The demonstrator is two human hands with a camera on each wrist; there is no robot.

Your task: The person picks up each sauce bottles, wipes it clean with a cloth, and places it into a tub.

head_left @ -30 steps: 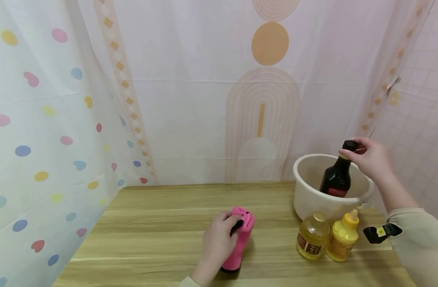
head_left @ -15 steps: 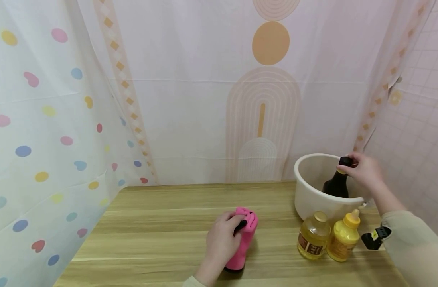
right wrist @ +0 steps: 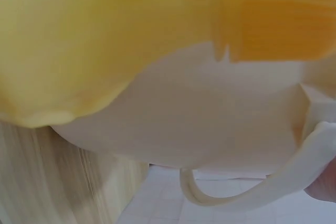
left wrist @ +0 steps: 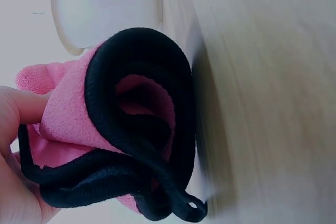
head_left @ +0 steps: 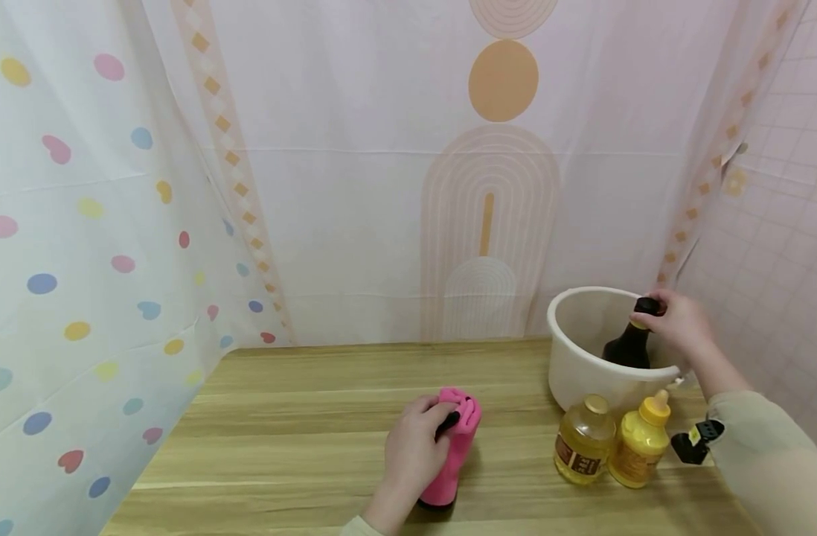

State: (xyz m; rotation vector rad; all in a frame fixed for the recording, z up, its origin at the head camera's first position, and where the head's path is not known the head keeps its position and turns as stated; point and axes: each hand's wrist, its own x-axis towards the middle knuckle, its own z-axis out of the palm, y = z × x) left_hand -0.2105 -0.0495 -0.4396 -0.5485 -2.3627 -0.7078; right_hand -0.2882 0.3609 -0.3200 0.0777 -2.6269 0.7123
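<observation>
My left hand grips a rolled pink towel with black edging, which stands on end on the wooden table. In the left wrist view the towel's coiled end faces the camera, with a small black hanging loop. At the right, the thumb and fingers of my right hand pinch the neck of a dark, black-capped bottle. This bottle leans inside a white bucket, its lower part hidden by the bucket's front wall.
Just before the bucket stand a clear bottle of golden liquid and a yellow squeeze bottle, side by side. In the right wrist view the bucket's curved handle hangs out. Patterned curtains rise behind the wooden table.
The right hand has lowered the dark bottle deeper into the bucket, mostly in the first half second. My left hand and the towel have shifted slightly right.
</observation>
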